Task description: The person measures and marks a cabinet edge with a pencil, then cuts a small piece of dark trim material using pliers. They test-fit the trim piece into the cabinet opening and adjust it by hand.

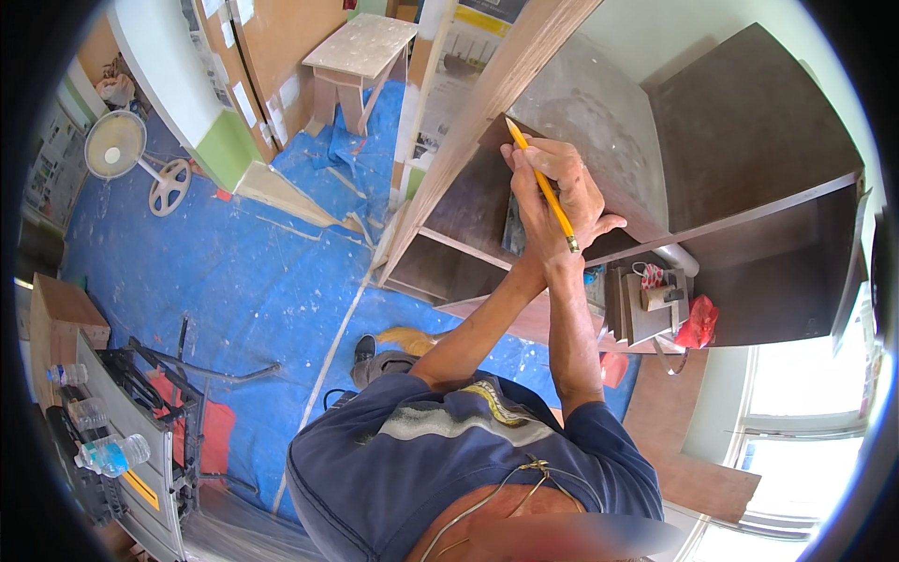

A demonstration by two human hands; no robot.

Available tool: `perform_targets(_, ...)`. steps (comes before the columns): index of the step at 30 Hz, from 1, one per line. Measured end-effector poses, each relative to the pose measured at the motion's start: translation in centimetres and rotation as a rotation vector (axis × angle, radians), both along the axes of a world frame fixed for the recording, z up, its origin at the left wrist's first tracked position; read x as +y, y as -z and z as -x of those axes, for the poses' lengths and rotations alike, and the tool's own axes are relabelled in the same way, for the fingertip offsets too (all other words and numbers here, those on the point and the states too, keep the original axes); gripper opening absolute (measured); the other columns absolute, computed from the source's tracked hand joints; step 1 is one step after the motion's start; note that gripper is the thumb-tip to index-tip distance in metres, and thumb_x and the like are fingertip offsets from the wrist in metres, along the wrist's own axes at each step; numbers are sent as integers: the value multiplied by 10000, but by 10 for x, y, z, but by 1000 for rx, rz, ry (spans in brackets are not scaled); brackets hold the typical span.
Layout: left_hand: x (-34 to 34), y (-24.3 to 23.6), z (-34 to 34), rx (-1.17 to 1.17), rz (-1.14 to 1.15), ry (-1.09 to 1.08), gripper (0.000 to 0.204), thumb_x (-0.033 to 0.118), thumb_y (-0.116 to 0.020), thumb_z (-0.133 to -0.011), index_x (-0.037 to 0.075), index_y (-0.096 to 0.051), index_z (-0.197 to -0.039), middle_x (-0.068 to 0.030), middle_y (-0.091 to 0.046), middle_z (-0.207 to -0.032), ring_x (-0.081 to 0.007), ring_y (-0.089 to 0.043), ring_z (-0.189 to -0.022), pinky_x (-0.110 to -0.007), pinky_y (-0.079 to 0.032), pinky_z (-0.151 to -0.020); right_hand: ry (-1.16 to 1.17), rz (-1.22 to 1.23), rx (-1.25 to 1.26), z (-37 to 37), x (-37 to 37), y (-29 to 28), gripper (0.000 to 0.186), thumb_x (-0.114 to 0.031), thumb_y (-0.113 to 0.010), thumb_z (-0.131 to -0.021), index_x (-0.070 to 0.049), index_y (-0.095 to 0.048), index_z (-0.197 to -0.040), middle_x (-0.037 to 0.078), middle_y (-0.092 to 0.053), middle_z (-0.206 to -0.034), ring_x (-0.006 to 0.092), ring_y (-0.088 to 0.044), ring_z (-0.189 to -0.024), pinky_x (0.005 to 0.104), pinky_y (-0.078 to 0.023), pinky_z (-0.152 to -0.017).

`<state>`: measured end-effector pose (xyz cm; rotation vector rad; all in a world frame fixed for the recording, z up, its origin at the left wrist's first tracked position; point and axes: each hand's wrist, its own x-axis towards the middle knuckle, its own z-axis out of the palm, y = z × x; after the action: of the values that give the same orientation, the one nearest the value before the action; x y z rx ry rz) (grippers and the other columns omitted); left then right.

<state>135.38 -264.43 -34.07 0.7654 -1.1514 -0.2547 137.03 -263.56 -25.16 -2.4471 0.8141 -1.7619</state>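
My right hand (579, 192) is closed around a yellow pencil (546, 185). The pencil's sharpened end points up and left, near the corner where a dark brown cabinet panel (478, 187) meets a long pale wood strip (449, 178). Its eraser end lies over my wrist. My left forearm (482, 323) reaches in from the left and meets the right wrist. My left hand (529, 220) overlaps the right one, and most of its fingers are hidden, so its grip does not show.
Sandpaper-like blocks and boards (646, 304) and a red bag (698, 321) sit on the lower shelf. Blue sheeting (234, 281) covers the floor. A small wooden stool (361, 51), a round fan (117, 145) and plastic bottles (117, 454) on a folded metal frame stand leftward.
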Motion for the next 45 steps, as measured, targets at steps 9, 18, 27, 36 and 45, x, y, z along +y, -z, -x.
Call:
perform_targets(9,-2,0,1,-6,-18,0,1155,417,-938,-710,135,-218,-1568,-99,-300,-1541,-315,-277,-1434,-511,-192,-1205,10,1,4,-2,0,-2,253,110,-670,-814,-27,-642,-1025,135,-705,-932,239,-678,-796,323,-536,-714)
perform_targets(18,0,0,3,-8,-26,8,1193,431,-936,-708,134,-177,-1579,-110,-267,-1564,-326,-242,-1455,-526,-162,-1215,29,-5,23,-2,7,-4,255,106,-683,-804,-31,-645,-1016,129,-708,-932,238,-676,-789,321,-533,-717)
perform_targets(27,-1,0,3,-23,-35,19,1232,445,-934,-705,132,-137,-1590,-120,-234,-1587,-337,-206,-1476,-540,-132,-1225,49,-15,39,-3,13,-6,257,102,-695,-794,-35,-649,-1008,123,-711,-932,237,-675,-783,320,-529,-720)
perform_targets(36,-2,1,4,-49,-54,32,1270,459,-932,-703,131,-97,-1602,-130,-201,-1609,-348,-171,-1497,-554,-103,-1235,75,-27,62,-1,17,-8,260,98,-707,-784,-38,-652,-999,117,-713,-932,236,-673,-776,319,-526,-723)
perform_targets(45,-3,-1,4,-89,-97,55,1309,473,-930,-700,129,-57,-1613,-140,-168,-1632,-359,-135,-1518,-568,-73,-1246,26,5,3,-2,10,-4,235,59,-741,-782,-34,-647,-976,111,-720,-954,242,-671,-759,298,-516,-709)
